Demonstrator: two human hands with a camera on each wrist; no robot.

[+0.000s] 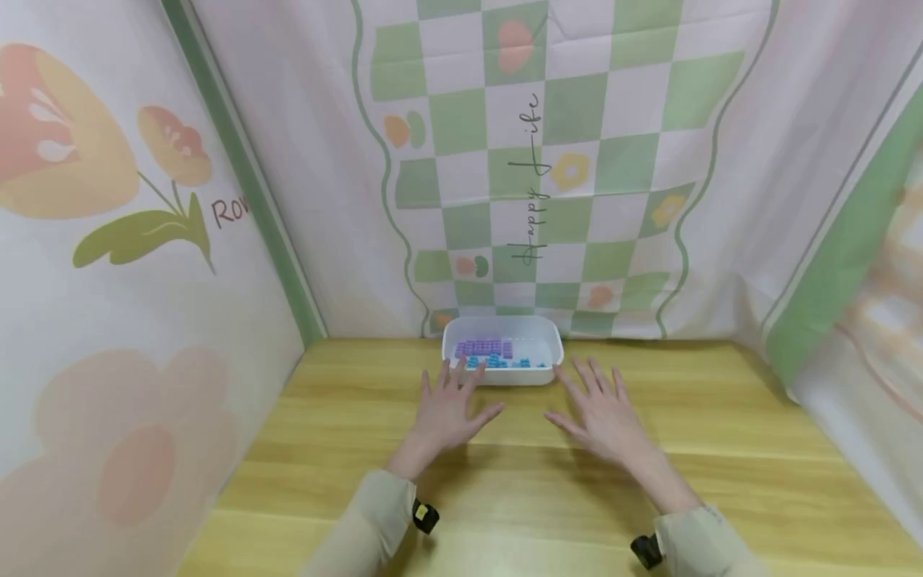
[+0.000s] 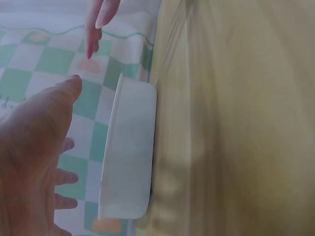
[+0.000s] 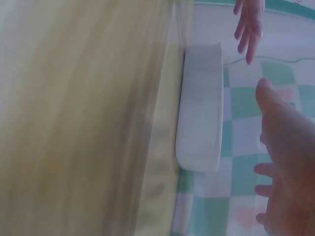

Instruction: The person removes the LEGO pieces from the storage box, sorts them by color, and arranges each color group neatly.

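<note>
A white plastic tub (image 1: 505, 377) stands at the back of the wooden table, against the curtain. Inside it lie small purple pieces (image 1: 483, 348) in a block-like cluster and several loose blue pieces (image 1: 494, 361); their exact kind is too small to tell. My left hand (image 1: 445, 415) hovers in front of the tub's left side, fingers spread. On the other side my right hand (image 1: 602, 417) is held over the table near the tub's right corner, its fingers also spread. Neither hand holds anything. Both wrist views show the tub's outer wall (image 2: 129, 152) apart from the hands.
The wooden table (image 1: 505, 497) reaches forward to a checkered green-and-white curtain (image 1: 519, 200). A flower-printed panel (image 1: 130, 320) borders the left side, and more fabric (image 1: 851, 264) hangs at the right. Each wrist wears a small black device (image 1: 425, 517).
</note>
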